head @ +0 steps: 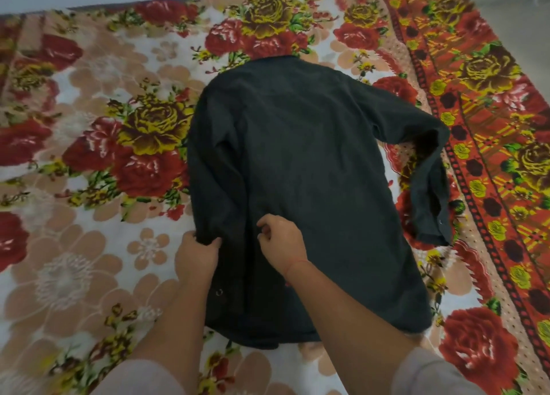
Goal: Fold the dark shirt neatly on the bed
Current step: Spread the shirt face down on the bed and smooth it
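Observation:
The dark shirt (306, 180) lies back-up on the bed, collar away from me and hem toward me. Its left sleeve is folded in over the body along the left side. The right sleeve (428, 168) sticks out to the right, bends at the elbow and hangs back down with its cuff near the shirt's right edge. My left hand (198, 253) pinches the folded fabric at the shirt's left edge. My right hand (281, 241) rests on the shirt's lower middle, fingers curled, pinching a bit of cloth.
A flowered bedspread (98, 144) in red, yellow and beige covers the bed all round the shirt. Its red patterned border (488, 144) runs down the right side. A pale wall and floor show beyond the far edge.

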